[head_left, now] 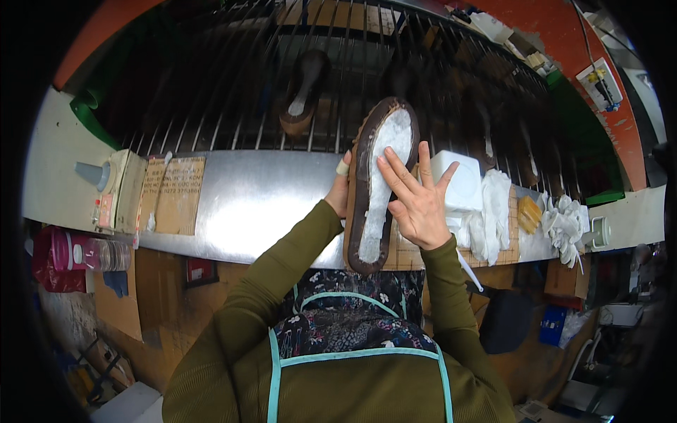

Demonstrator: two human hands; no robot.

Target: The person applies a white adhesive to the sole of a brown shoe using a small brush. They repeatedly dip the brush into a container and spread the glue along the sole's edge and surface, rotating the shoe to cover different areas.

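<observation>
Shoe bottom (376,194), brown, oblong, leathery, white-centred. Looks stiff, light; best taken by sides. Gripped by left hand (340,192), touched by splayed right hand (421,211).

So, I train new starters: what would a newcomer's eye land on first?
The brown shoe in the middle, pale patch facing the camera, held by the left hand with the spread right hand over it. Next, the white block beside that hand and the orange panel at upper right.
</observation>
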